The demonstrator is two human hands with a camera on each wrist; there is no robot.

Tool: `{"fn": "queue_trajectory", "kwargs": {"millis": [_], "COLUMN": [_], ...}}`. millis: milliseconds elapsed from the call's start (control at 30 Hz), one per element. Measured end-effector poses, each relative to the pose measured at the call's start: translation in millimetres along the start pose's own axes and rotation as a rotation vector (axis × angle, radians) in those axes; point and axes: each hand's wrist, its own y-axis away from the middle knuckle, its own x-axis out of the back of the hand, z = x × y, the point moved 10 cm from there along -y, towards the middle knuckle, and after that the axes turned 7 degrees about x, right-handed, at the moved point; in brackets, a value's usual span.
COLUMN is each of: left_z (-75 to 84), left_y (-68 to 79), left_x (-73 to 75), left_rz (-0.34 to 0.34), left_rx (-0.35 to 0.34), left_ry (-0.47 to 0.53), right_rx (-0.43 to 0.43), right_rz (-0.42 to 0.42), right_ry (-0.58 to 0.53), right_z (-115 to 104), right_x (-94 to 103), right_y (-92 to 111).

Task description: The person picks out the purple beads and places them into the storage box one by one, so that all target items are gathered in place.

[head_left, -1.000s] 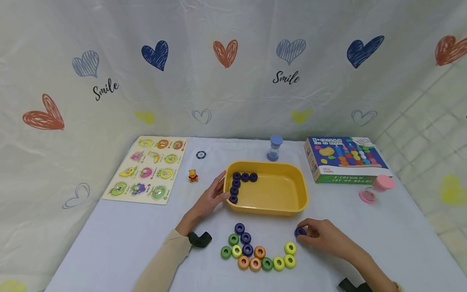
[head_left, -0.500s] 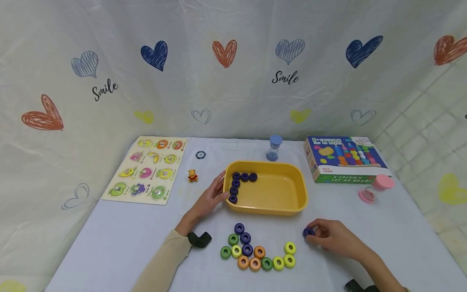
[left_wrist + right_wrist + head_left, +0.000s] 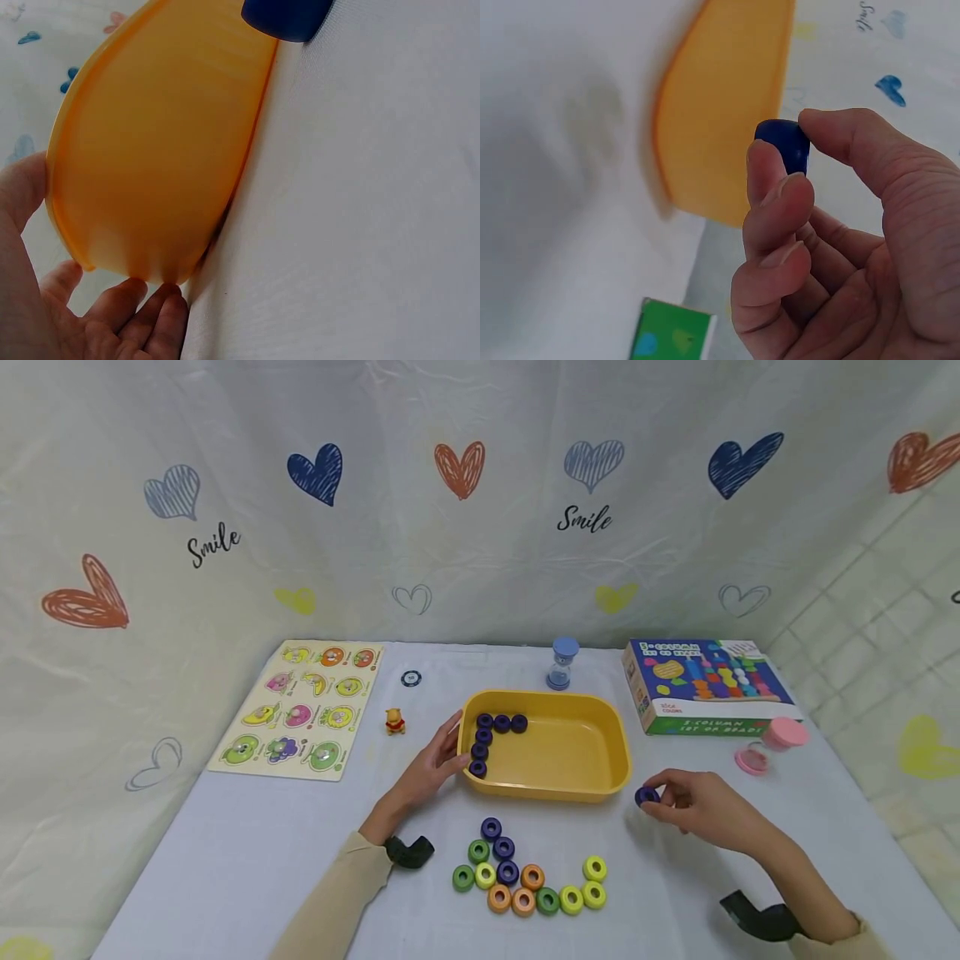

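Note:
In the head view a yellow tray (image 3: 562, 752) stands mid-table, with several dark blue ring beads (image 3: 483, 737) along its left end. My left hand (image 3: 426, 772) holds that end, thumb at the rim and fingertips against the outer wall, as the left wrist view confirms. Off the tray's right front corner, my right hand (image 3: 708, 806) pinches a blue ring bead (image 3: 787, 142) between thumb and fingers, above the cloth. In front of the tray lie loose ring beads: blue (image 3: 503, 848), green (image 3: 547, 902), orange (image 3: 498, 898) and yellow-green (image 3: 572, 900).
A fruit picture board (image 3: 300, 710) lies at the left, beside a small bear figure (image 3: 395, 721) and a round chip (image 3: 411, 678). Behind the tray stands a blue sand timer (image 3: 562, 664). A bead-set box (image 3: 708, 687) and a pink sand timer (image 3: 783, 734) are at the right.
My right hand has carried the blue bead rightward, then away from me and up toward the tray's right front corner. My left hand stays on the tray. The loose beads have not moved.

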Motion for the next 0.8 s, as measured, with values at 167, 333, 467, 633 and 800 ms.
{"fn": "queue_trajectory", "kwargs": {"millis": [167, 333, 467, 633, 800], "left_z": [0.3, 1.0, 1.8, 2.3, 1.4], "left_y": [0.3, -0.2, -0.7, -0.8, -0.5], "left_x": [0.7, 0.2, -0.5, -0.8, 0.1], "left_rz": [0.001, -0.005, -0.014, -0.026, -0.02], "left_rx": [-0.002, -0.018, -0.023, -0.019, -0.02], "left_ry": [-0.004, -0.004, 0.006, 0.013, 0.011], "right_rx": [0.081, 0.151, 0.181, 0.177, 0.161], "right_rz": [0.006, 0.002, -0.014, -0.062, -0.1], "right_ry": [0.011, 0.041, 0.046, 0.055, 0.06], "right_z": [-26.4, -48.5, -59.9, -67.7, -68.8], "right_x": [13.4, 20.2, 21.4, 16.6, 10.1], "right_y": [-12.8, -33.9, -56.0, -86.0, -118.3]}}
